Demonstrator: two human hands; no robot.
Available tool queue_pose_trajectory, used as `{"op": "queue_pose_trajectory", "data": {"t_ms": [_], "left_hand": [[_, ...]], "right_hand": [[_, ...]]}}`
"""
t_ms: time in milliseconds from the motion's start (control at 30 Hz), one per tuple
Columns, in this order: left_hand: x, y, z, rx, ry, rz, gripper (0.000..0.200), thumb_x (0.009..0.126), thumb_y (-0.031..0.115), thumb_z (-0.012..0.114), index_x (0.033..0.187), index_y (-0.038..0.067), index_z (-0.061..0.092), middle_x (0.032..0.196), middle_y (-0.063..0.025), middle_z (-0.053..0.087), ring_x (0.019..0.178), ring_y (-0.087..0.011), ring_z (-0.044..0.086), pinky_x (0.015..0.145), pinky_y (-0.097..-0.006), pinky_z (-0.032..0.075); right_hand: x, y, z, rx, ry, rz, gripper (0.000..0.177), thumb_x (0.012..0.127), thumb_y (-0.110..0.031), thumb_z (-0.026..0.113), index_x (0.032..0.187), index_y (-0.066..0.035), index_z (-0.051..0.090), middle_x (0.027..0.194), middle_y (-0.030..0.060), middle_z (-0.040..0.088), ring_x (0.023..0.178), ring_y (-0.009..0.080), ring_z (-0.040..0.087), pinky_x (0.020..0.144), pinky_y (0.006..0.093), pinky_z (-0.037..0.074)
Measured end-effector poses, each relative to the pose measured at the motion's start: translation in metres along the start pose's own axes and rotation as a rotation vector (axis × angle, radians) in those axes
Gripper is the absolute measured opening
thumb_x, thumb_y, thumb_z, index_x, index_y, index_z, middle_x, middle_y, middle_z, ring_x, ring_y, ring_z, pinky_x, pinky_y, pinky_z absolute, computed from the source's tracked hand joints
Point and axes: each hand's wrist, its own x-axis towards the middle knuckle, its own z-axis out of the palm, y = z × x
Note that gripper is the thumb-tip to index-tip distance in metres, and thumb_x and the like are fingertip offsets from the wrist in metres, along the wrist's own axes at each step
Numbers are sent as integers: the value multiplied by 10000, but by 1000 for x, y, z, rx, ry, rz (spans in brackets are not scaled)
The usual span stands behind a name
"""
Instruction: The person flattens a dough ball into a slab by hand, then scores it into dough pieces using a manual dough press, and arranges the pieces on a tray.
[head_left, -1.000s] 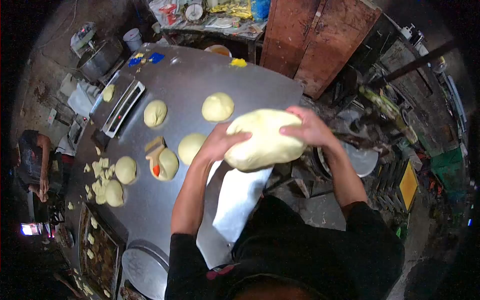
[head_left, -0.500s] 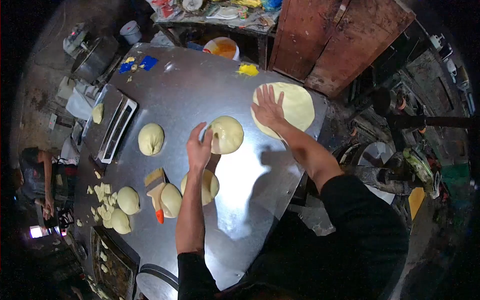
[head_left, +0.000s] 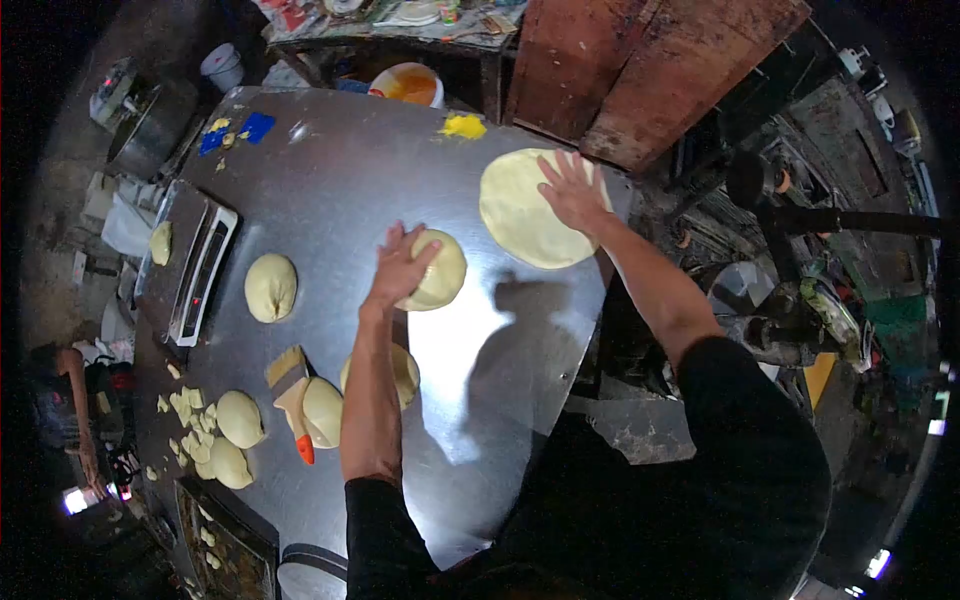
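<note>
My right hand (head_left: 575, 193) lies open on the right part of a flat, round sheet of pale dough (head_left: 525, 215), fingers spread. My left hand (head_left: 398, 262) touches the left side of a shiny dough ball (head_left: 442, 275); its thumb lies over the ball and its fingers point away from me. Beneath my left forearm another dough ball (head_left: 404, 378) is partly hidden. Just left of that arm, a wide brush (head_left: 290, 385) with an orange handle tip leans against a further dough ball (head_left: 323, 410).
A gathered dough ball (head_left: 270, 288) sits near a scale (head_left: 203, 275). Small dough pieces (head_left: 192, 420) lie beside two more balls at the left. Yellow stuff (head_left: 463, 126) is smeared near the metal table's (head_left: 350, 130) far edge. Another person's arm (head_left: 75, 410) shows at far left.
My left hand has come onto the dough ball from beside it. My right hand has shifted to the right across the dough sheet. The whole view has moved slightly.
</note>
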Motion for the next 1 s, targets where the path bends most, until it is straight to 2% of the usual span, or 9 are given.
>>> {"op": "queue_pose_trajectory", "data": {"t_ms": [133,233,333,500,700,767,833,900,1000], "left_hand": [[-48,36,-12,58,28,209,404,794,368,694,1024,53,592,1039,-157,629,911,-247,621,805,-396,480],[-89,44,-9,-177,162,150,341,791,284,710,987,39,578,918,-138,639,831,-207,627,719,-340,496],[-171,57,-19,-627,379,-1,244,794,139,689,971,20,569,867,-127,645,819,-223,639,737,-319,505],[-333,31,-8,-1569,592,-67,366,856,49,615,1171,-17,442,1110,-147,563,1003,-195,579,824,-304,497],[-518,-64,31,-669,354,-481,470,890,211,630,1258,-18,450,987,-120,621,934,-183,610,790,-312,496],[-530,-108,77,-359,639,-498,435,910,249,602,1247,-8,504,1068,-137,603,913,-188,588,787,-306,486],[-498,-123,116,-1352,684,-452,440,902,263,610,1235,-9,520,1044,-183,619,912,-210,604,793,-326,493],[-468,-79,97,-497,785,-362,429,895,257,617,1225,-3,530,1038,-205,627,937,-216,608,812,-338,495],[-476,-71,88,-760,769,-228,387,885,246,634,1189,21,554,1076,-198,627,999,-225,599,853,-345,488]], "right_hand": [[10,-20,-22,70,-172,148,589,959,-447,377,1484,-208,266,1559,150,146,1433,391,91,1120,626,78],[-23,-62,-35,582,148,-26,500,925,-352,522,1344,-81,493,1418,217,421,1333,333,381,1090,448,319],[-134,-135,-30,1455,-226,24,665,908,-396,584,1436,-62,355,1459,187,373,1338,266,373,1091,383,321],[-279,-269,-37,1449,-420,-207,672,859,-371,637,1378,-28,380,1294,177,501,1234,254,451,1073,363,327],[-337,-336,21,627,-497,-485,679,911,-468,538,1408,-39,366,1374,250,431,1271,359,444,1040,427,394],[-349,-329,30,443,-502,-334,633,931,-495,465,1370,-41,428,1285,239,479,1160,381,523,997,451,421],[-381,-340,51,449,-505,-304,631,933,-514,433,1350,-42,454,1282,227,482,1143,360,544,976,448,429],[-407,-360,35,399,-468,-248,582,932,-470,468,1300,-20,501,1216,233,551,1104,344,575,939,432,448],[-398,-354,25,934,-421,-257,391,942,-305,538,1170,8,588,1089,215,644,1056,253,605,896,328,460]]}}
